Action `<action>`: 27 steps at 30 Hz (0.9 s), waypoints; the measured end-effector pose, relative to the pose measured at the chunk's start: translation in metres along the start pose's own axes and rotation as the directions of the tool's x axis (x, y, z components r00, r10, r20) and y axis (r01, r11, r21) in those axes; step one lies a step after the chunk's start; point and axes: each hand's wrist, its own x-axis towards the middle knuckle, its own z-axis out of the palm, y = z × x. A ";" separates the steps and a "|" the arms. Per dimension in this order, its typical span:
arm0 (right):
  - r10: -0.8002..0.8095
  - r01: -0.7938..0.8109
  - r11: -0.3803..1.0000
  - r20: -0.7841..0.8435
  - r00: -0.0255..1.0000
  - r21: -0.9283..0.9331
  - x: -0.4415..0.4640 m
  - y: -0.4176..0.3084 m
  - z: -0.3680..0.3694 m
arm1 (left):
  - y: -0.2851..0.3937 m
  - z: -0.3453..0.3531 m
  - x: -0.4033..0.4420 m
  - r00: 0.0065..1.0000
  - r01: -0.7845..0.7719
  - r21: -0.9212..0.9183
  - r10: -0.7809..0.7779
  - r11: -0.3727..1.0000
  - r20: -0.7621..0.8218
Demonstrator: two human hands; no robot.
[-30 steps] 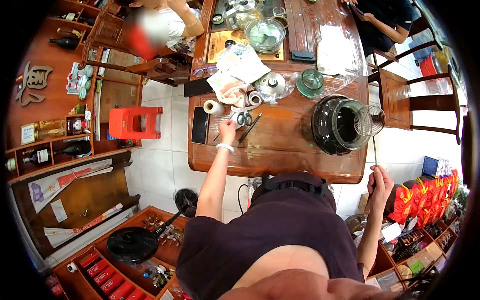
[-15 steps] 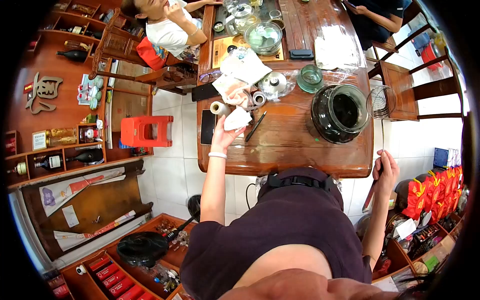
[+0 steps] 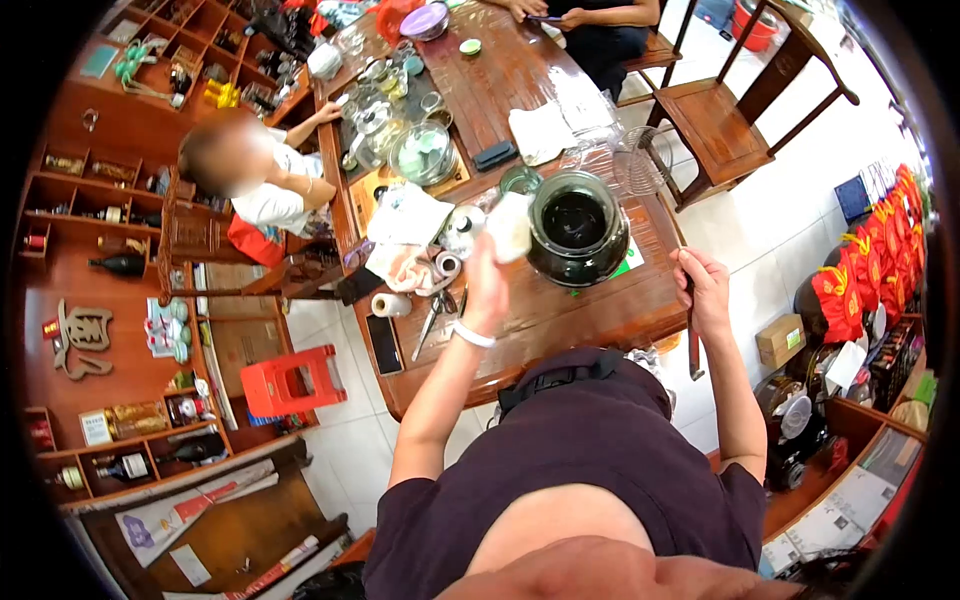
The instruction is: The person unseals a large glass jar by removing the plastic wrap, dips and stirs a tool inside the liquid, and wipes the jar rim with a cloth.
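Observation:
My left hand [image 3: 487, 292], with a white band at its wrist, is closed on a folded white tissue [image 3: 510, 228]. It is held over the table just left of a big glass jar [image 3: 606, 262] with dark contents. My right hand [image 3: 704, 290] grips the long handle of a wire strainer [image 3: 641, 165] past the table's right edge. The strainer's round wire basket is beyond the jar's right rim, and the handle's dark end hangs below my fist. Behind the tissue, a metal lid [image 3: 460, 230] is partly covered.
On the wooden table [image 3: 540, 335] lie scissors [image 3: 432, 322], a phone [image 3: 384, 344], a roll [image 3: 391, 305], cloths [image 3: 412, 222] and a glass bowl [image 3: 422, 152]. One person [image 3: 275, 180] sits at the left, another [image 3: 605, 30] at the far side. A red stool [image 3: 292, 382] stands left.
My left hand has carried the tissue right, from beside the roll toward the jar. My right hand still grips the strainer. The view has turned, and scissors now show near the roll.

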 end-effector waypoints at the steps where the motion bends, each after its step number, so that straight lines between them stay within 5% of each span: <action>1: 0.008 -0.008 1.000 0.006 1.000 0.000 0.000 0.001 -0.001 | -0.011 0.016 -0.007 1.000 -0.001 0.045 0.000 0.999 0.024; 6: 0.034 -0.036 0.996 0.030 0.999 0.081 0.003 0.007 -0.009 | 0.002 0.047 0.009 0.987 0.007 0.290 -0.053 0.957 0.152; 11: 0.004 -0.009 0.995 0.047 0.999 0.095 0.015 0.007 -0.010 | 0.028 0.058 0.057 0.862 0.244 0.255 -0.329 0.936 0.385; 14: 0.010 -0.019 0.994 0.087 0.996 0.109 0.023 0.008 -0.009 | 0.033 0.072 0.090 0.799 0.094 0.525 -0.378 0.846 0.467; 16: 0.010 -0.024 0.991 0.099 0.995 0.132 0.027 0.010 -0.008 | 0.036 0.086 0.107 0.685 -0.363 0.759 -0.397 0.541 0.611; 17: 0.017 -0.031 0.991 0.104 0.994 0.132 0.028 0.011 -0.007 | 0.035 0.095 0.106 0.661 -0.574 0.715 -0.289 0.399 0.693; 18: 0.025 -0.040 0.990 0.109 0.994 0.132 0.028 0.011 -0.006 | 0.035 0.100 0.104 0.657 -0.575 0.713 -0.294 0.400 0.695; 20: 0.034 -0.046 0.991 0.101 0.994 0.127 0.029 0.009 -0.004 | 0.037 0.113 0.096 0.489 -0.866 0.499 -0.251 -0.024 0.836; 22: 0.029 -0.045 0.990 0.119 0.992 0.133 0.031 0.009 0.000 | 0.035 0.112 0.090 0.454 -0.889 0.456 -0.198 -0.040 0.869; 24: 0.029 -0.045 0.989 0.112 0.993 0.138 0.031 0.007 0.001 | 0.036 0.109 0.087 0.536 -0.837 0.475 -0.235 -0.273 0.811; 27: 0.002 -0.017 0.991 0.116 0.993 0.136 0.030 0.010 0.000 | 0.042 0.101 0.082 0.574 -0.809 0.518 -0.183 -0.278 0.798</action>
